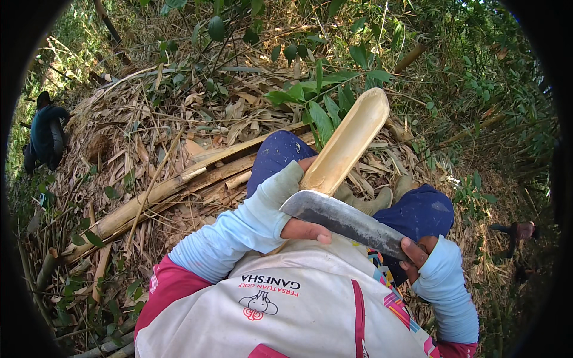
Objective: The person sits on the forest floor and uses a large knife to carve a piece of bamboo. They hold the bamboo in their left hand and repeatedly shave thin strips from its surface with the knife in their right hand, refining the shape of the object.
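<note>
Left hand (pixel 285 191), fingers curled, is holding a pale, trough-shaped wooden piece (pixel 352 137) between navy-clad knees (pixel 421 209); right hand (pixel 419 256) is clasping a broad, dark-grey steel blade (pixel 346 222). Risk: loosening grip, blade slipping onto left thumb (pixel 311 230).

The right hand (pixel 419 255) holds a dark blade (pixel 347 222).

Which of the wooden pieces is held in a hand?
The short, pale, trough-shaped piece in the left hand; the long pieces lie on the ground.

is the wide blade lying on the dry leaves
No, the wide blade is held up in the right hand, next to the pale hollowed piece.
</note>
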Available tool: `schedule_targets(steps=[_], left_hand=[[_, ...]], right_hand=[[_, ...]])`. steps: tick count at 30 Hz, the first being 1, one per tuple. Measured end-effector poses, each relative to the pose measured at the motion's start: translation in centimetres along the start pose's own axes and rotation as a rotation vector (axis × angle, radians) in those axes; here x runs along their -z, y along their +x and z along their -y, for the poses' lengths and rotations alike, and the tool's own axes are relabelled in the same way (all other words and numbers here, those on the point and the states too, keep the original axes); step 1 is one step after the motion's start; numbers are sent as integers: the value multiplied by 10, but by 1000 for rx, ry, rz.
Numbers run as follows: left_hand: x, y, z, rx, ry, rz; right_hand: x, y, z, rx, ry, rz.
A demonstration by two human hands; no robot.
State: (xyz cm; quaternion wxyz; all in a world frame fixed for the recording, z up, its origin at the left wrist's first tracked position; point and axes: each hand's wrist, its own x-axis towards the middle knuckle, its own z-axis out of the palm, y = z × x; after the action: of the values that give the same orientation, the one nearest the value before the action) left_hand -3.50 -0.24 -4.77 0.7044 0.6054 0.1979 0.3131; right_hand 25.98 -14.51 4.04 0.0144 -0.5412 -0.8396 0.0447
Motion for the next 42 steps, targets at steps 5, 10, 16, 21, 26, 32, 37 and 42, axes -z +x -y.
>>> schedule_targets(steps=[5,10,16,21,26,32,37,42], left_hand=[[-3,1,3,66,12,-30],[-5,10,5,72,-39,-16],[-4,9,8,153,-150,-106],[-5,8,12,27,-128,-124],[-2,2,16,134,-194,-52],[0,-2,0,132,-105,-2],[-3,-3,0,80,-35,-14],[-6,-4,6,74,-21,-28]], right_hand=[[-3,-4,-2,-42,-36,-14],[-9,-4,-5,-113,72,-144],[-14,-11,-12,-226,266,-201],[-21,-3,-7,-59,216,-68],[-22,3,-2,-5,155,12],[-19,4,-5,5,137,-23],[-16,3,-6,12,108,-19],[-11,1,-3,-4,79,34]])
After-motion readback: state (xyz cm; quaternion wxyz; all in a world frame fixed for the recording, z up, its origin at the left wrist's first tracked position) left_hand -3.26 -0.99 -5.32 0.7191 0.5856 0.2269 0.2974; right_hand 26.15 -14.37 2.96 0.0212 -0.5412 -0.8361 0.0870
